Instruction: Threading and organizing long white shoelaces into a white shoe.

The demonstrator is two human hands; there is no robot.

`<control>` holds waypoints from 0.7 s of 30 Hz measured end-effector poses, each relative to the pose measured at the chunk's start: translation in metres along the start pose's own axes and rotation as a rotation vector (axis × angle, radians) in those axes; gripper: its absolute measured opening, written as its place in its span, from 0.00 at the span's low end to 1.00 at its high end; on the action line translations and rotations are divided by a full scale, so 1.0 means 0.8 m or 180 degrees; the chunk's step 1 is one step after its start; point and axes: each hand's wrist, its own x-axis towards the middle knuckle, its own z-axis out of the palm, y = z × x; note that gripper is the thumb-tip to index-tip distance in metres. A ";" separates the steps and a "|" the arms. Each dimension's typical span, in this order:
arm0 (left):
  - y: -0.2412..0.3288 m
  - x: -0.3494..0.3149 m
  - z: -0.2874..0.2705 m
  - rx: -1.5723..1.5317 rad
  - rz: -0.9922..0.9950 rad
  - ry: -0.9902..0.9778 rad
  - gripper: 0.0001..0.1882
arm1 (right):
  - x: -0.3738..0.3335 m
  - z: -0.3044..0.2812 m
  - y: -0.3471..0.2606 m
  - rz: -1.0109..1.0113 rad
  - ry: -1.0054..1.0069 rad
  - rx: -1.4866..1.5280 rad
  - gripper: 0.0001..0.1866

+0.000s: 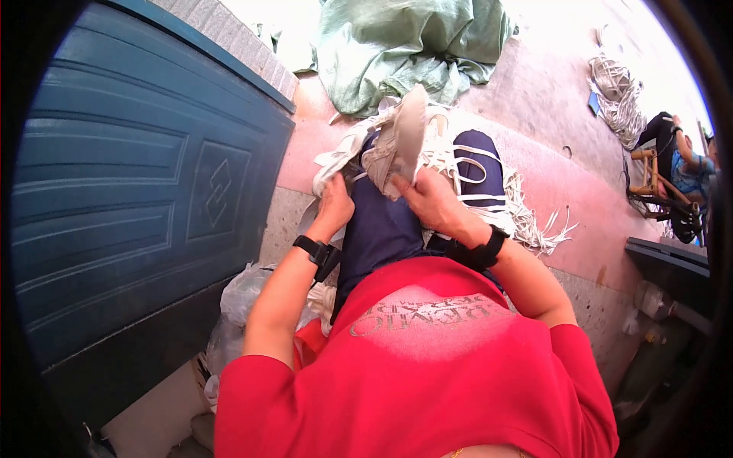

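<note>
My right hand [437, 200] is closed round the heel end of a pale beige sneaker [405, 137], tilted with its sole side up, above my lap. At my left thigh, my left hand [336, 202] is closed at the edge of another white shoe [347, 153]; its fingertips are partly hidden. White shoelaces [469, 168] loop across my right knee, and more whitish shoe material lies between my knees behind the held sneaker.
A blue panelled door [137, 160] stands close on my left. A green sack [397, 53] lies ahead on the floor. Bundled white laces [617, 95] lie far right, near a seated person [691, 160]. Loose laces [534, 221] trail beside my right knee; plastic bags [240, 305] sit at left.
</note>
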 end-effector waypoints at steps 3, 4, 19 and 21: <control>-0.022 0.019 0.015 0.0912 0.0559 0.1516 0.22 | 0.004 0.008 0.003 -0.0250 0.0141 -0.0170 0.18; -0.028 0.024 0.020 0.0888 0.0445 0.1378 0.22 | 0.005 0.010 0.007 -0.0231 0.0180 -0.0164 0.18; 0.108 0.013 -0.109 -0.0354 0.0430 0.0053 0.17 | -0.040 -0.083 0.073 0.1499 -0.0522 0.3671 0.10; 0.143 0.015 -0.069 -0.0342 0.0620 -0.0144 0.20 | -0.042 -0.096 0.092 0.1916 0.0189 0.3500 0.10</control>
